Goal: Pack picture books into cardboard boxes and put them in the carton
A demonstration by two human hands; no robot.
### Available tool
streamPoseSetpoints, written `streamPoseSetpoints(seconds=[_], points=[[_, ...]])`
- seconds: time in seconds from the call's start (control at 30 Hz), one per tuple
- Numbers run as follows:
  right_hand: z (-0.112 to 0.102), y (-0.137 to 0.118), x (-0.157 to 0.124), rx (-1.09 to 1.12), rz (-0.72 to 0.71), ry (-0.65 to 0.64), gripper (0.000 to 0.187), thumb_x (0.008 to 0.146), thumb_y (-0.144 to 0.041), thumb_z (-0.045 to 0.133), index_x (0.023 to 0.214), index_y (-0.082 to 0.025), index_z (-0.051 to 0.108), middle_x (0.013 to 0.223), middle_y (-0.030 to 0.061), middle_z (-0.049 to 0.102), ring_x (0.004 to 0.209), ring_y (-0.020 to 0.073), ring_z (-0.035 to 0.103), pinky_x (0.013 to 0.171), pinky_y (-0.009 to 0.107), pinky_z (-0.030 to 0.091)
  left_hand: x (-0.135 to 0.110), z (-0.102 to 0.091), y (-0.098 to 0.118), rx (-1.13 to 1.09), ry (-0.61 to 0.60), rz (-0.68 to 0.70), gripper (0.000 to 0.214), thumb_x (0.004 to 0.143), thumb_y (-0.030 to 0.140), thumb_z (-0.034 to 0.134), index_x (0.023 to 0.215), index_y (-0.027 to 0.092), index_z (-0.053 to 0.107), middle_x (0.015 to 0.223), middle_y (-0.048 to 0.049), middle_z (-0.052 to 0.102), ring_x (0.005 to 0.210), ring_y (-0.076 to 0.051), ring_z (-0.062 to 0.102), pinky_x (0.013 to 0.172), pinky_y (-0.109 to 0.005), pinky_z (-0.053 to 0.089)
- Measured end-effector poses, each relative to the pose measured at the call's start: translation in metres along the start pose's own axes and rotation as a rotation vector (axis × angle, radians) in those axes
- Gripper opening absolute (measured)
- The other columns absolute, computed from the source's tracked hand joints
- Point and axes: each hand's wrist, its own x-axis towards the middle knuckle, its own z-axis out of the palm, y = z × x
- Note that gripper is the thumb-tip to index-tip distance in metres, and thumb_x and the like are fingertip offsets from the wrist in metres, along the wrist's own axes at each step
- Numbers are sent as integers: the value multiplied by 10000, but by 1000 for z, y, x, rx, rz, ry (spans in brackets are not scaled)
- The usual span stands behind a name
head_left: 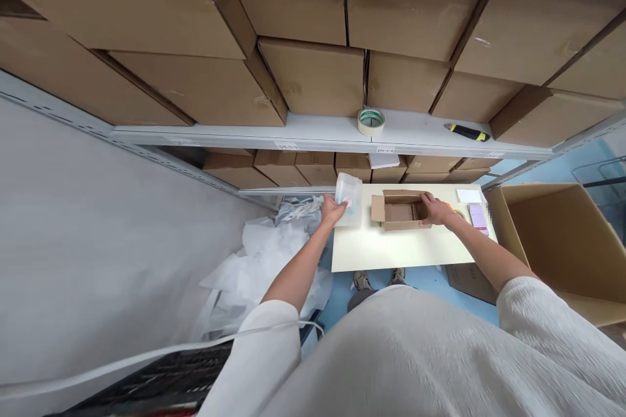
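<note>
Head view: small open carton [405, 225], on pale tabletop [405, 251], right end held in the right hand [435, 210]. Left of the carton, translucent plastic packet [349, 189], gripped in the left hand [332, 210]. Beyond the carton, shelf [317, 130] with tape roll [364, 128]; right of the carton, large open box [557, 221].

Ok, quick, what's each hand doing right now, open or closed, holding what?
Left hand: closed, holding a translucent package.
Right hand: closed on the right end of the small open-topped cardboard box.
</note>
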Motion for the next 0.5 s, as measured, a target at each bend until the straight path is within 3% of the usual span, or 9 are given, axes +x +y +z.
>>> streamPoseSetpoints(seconds=[0.13, 0.23, 0.37, 0.5], points=[[4, 6, 3, 27, -24, 9, 1308, 740, -563, 918, 1767, -341, 139, 1806, 148, 226, 1423, 435, 560, 1107, 518, 546, -38, -40, 35, 12, 146, 189, 428, 877, 459, 794, 1031, 287, 433, 871, 35, 588, 820, -214, 626, 751, -310, 458], [6, 7, 4, 52, -36, 26, 1291, 750, -574, 905, 1766, -346, 142, 1799, 151, 236, 1433, 437, 543, 1104, 525, 539, -67, -41, 72, 25, 167, 352, 396, 894, 426, 781, 1026, 282, 437, 913, 28, 605, 835, -203, 612, 758, -302, 446], [9, 8, 4, 91, -44, 50, 1272, 739, -561, 917, 1755, -360, 179, 1791, 151, 247, 1429, 433, 535, 1098, 525, 529, -91, -4, 114, 153, 93, 620, 279, 883, 248, 740, 983, 266, 480, 1038, -38, 680, 1017, -257, 653, 908, -358, 472], [15, 11, 5, 149, -56, 76, 1314, 701, -540, 941, 1757, -358, 180, 1799, 141, 234, 1433, 434, 521, 1118, 532, 508, -98, 48, 133, 379, -123, 796, 197, 897, 196, 684, 1037, 237, 552, 1016, -78, 714, 1036, -297, 678, 1004, -413, 455]])
